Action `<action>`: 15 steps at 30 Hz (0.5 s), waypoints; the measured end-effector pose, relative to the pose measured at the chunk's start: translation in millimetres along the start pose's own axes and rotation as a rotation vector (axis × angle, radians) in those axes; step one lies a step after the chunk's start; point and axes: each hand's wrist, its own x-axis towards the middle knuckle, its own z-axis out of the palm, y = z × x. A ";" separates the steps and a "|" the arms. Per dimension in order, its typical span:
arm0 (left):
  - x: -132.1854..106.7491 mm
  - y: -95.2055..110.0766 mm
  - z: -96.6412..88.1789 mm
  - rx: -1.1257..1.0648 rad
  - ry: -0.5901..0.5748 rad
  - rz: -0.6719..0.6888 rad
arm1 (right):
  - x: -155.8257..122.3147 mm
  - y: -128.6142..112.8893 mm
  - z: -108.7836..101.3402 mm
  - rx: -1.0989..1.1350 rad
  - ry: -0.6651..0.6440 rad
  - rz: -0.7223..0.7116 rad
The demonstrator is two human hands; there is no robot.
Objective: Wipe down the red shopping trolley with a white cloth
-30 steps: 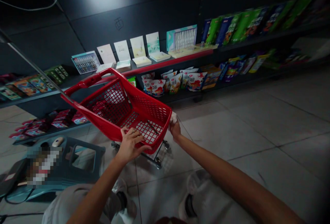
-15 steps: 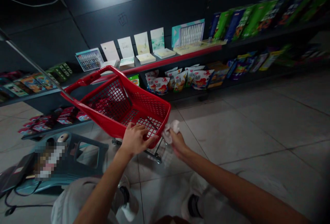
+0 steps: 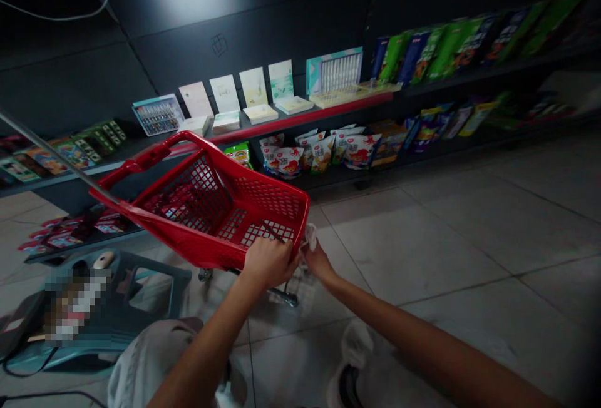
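A red plastic shopping cart with lattice walls stands in front of me, its handle at the far left. My left hand is closed over the rim at the cart's near front corner. At the outside of the cart's front end, my right hand grips a crumpled white cloth and holds it against the red wall. Part of the cloth is hidden behind the fingers. Inside the basket a thin dark strip lies across the lattice floor.
Behind the cart runs a dark shelf with a red edge, carrying booklets, snack bags and green and blue packets. A grey-blue plastic stool with objects on it stands at the left. Tiled floor extends to the right.
My left hand has gone from spread fingers over the rim to a closed grip on it. My right hand has brought the cloth closer against the cart's front end.
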 end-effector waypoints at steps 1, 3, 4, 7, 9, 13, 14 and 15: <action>-0.3 0.7 1.2 0.005 -0.003 0.009 | -12.0 5.0 -0.1 0.018 -0.043 0.054; -2.0 2.3 2.4 0.013 -0.012 0.022 | -28.7 8.2 -3.6 0.121 -0.121 0.191; -3.0 3.3 2.5 0.015 -0.014 0.029 | -31.7 5.4 -7.8 0.186 -0.127 0.252; -5.8 7.4 2.0 0.002 -0.018 0.070 | -16.7 -20.7 -31.9 0.295 0.079 0.235; -7.4 9.8 2.2 -0.011 -0.029 0.107 | 6.9 -47.2 -53.9 0.213 0.271 0.022; -12.9 10.1 5.1 -0.020 -0.037 0.179 | 49.7 -90.5 -85.1 -0.149 0.313 -0.373; -15.3 9.0 5.9 -0.022 -0.028 0.189 | 56.1 -96.4 -87.1 -0.252 0.300 -0.454; -18.0 7.5 6.5 -0.026 -0.017 0.197 | 60.5 -100.5 -86.8 -0.343 0.280 -0.521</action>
